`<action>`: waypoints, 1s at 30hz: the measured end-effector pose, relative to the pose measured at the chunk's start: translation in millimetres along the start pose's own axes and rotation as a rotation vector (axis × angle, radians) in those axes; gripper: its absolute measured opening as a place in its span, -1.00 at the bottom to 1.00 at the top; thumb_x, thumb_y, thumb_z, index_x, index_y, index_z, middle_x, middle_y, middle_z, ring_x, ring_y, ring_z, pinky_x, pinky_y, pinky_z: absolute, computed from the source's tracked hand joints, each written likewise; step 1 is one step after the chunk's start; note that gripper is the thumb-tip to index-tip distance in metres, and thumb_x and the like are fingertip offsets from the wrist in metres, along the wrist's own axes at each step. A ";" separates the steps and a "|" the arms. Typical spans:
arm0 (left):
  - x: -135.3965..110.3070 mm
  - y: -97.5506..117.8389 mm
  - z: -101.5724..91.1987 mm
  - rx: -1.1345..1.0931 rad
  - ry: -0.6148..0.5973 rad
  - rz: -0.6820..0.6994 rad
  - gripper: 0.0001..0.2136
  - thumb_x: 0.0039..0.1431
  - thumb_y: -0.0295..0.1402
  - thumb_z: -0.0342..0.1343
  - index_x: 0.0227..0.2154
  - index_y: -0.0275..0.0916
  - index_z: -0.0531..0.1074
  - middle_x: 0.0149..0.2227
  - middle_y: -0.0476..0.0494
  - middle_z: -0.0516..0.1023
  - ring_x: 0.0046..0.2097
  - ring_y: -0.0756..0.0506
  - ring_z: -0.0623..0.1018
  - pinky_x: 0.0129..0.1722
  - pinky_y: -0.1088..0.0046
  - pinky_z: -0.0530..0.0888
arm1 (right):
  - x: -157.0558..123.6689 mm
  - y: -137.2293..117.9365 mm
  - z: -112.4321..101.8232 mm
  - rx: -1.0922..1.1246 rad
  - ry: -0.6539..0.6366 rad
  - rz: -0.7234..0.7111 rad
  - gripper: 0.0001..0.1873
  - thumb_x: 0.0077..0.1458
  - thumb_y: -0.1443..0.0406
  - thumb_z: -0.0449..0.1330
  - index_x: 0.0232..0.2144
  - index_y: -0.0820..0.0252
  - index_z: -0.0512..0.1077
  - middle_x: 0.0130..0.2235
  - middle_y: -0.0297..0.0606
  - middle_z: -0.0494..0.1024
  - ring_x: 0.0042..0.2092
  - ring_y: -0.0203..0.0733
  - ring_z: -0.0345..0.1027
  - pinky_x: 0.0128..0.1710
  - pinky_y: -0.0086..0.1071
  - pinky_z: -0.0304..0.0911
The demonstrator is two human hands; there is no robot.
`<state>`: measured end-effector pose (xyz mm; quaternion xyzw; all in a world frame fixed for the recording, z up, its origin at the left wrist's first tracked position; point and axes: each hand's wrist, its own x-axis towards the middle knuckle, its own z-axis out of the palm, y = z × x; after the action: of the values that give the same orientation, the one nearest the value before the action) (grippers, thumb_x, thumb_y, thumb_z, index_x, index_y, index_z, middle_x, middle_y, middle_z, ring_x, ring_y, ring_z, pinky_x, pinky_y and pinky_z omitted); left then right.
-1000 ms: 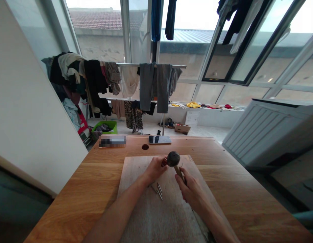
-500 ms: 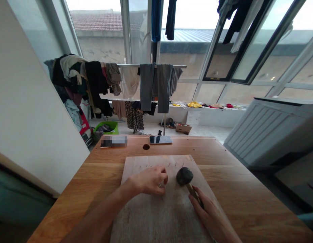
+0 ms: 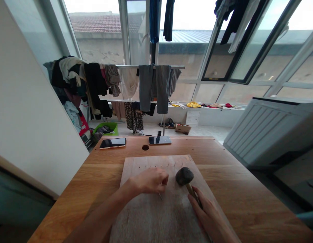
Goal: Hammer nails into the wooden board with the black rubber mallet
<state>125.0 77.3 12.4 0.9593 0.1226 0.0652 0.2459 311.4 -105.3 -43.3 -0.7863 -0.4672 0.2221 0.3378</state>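
Note:
A wooden board [image 3: 146,216] lies on the table. Along its far part runs a row of small nails: some show only as dark dots, while several thin nails [image 3: 174,164] stick up at the right end. My left hand [image 3: 151,181] is closed over the middle of the board, and a thin, pale nail [image 3: 160,196] pokes out beneath its fingers. In my right hand [image 3: 208,211] is the wooden handle of a mallet [image 3: 184,176]. Its dark, rounded head is just above the board, right of my left hand and near the upright nails.
The wooden table [image 3: 237,189] has a round hole near its far edge. Two phones [image 3: 113,143] lie there, the other phone [image 3: 160,140] to the right. Beyond are a laundry rack [image 3: 151,67] with clothes, a green basket [image 3: 113,128] and a white cabinet [image 3: 268,125] on the right.
My left hand has turned slightly, its fingers curl tighter, and the nail shows more clearly below it. My right hand and the mallet have hardly moved.

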 end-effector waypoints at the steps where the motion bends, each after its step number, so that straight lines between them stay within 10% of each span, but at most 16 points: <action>1: 3.0 -5.3 0.5 -0.088 0.069 -0.016 -0.90 -0.01 -0.54 0.14 -0.41 -0.24 0.45 -0.39 -0.07 0.51 -0.33 -0.06 0.49 -0.33 0.47 0.39 | -0.2 -0.3 -0.3 -0.002 -0.001 -0.002 -0.46 0.16 0.05 0.04 0.07 0.22 0.40 0.08 -0.07 0.54 0.16 0.06 0.36 0.16 -0.13 0.24; 9: 32.9 -45.1 24.7 -0.500 0.696 -0.262 -0.90 0.13 -0.47 0.11 -0.27 -0.30 0.45 -0.37 -0.08 0.55 -0.34 -0.01 0.52 -0.28 0.49 0.46 | -1.4 -7.1 -4.3 0.007 -0.053 0.018 -0.47 0.20 0.03 -0.01 0.08 0.18 0.39 0.09 -0.12 0.53 0.16 0.01 0.36 0.13 -0.22 0.26; 23: 25.8 -47.5 32.0 -0.357 0.593 -0.211 -0.89 0.07 -0.54 0.11 -0.35 -0.28 0.49 -0.42 -0.03 0.52 -0.42 0.02 0.45 -0.36 0.53 0.42 | 0.9 -9.6 -6.1 0.035 -0.097 0.001 -0.45 0.20 0.00 -0.04 0.06 0.17 0.41 0.04 -0.09 0.57 0.10 0.01 0.42 0.05 -0.26 0.30; 30: 23.2 -46.6 33.1 -0.362 0.581 -0.217 -0.82 0.07 -0.56 0.10 -0.26 -0.28 0.49 -0.39 -0.03 0.53 -0.42 0.02 0.45 -0.36 0.53 0.41 | 1.7 -33.1 -11.4 0.027 -0.065 0.025 -0.42 0.16 -0.04 -0.03 0.03 0.21 0.41 -0.43 -0.25 0.60 -0.33 -0.08 0.54 -0.33 -0.35 0.39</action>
<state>143.9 108.0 -37.7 0.8230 0.2750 0.3292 0.3723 300.4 -96.4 -11.3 -0.7798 -0.4649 0.2580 0.3304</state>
